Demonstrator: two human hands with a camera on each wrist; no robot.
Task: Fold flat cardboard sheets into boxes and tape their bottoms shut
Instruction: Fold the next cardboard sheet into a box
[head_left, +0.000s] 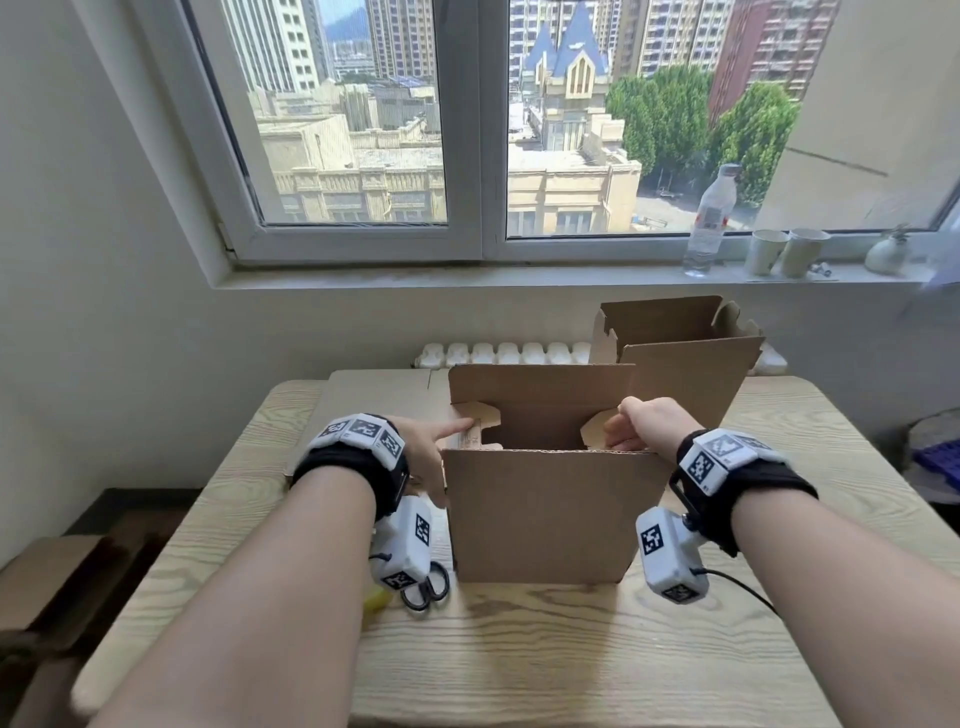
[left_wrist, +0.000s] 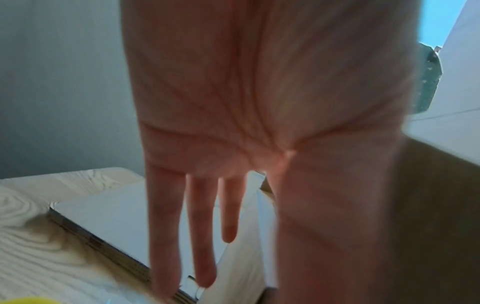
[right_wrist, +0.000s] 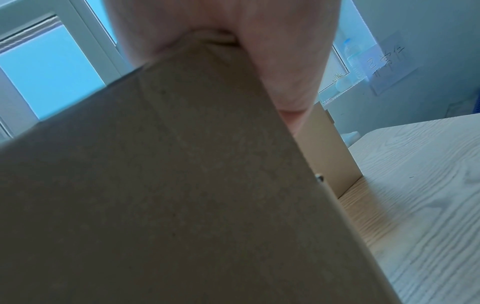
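Note:
A brown cardboard box (head_left: 545, 509) stands upright in the middle of the table with its top flaps open. My left hand (head_left: 431, 452) is at its upper left corner, the index finger stretched onto the left inner flap (head_left: 475, 434). In the left wrist view the left hand (left_wrist: 207, 226) has straight fingers beside the box wall (left_wrist: 428, 205). My right hand (head_left: 639, 426) curls round the box's upper right edge by the right inner flap (head_left: 595, 428). In the right wrist view the right hand (right_wrist: 285, 72) grips over the top of the brown panel (right_wrist: 182, 185).
A second folded box (head_left: 680, 353) stands behind on the right. Flat cardboard sheets (head_left: 384, 389) lie at the back left of the wooden table (head_left: 571, 649). Black scissors (head_left: 426, 592) and something yellow (head_left: 376, 600) lie under my left wrist. A bottle (head_left: 709, 218) and cups (head_left: 784, 252) stand on the sill.

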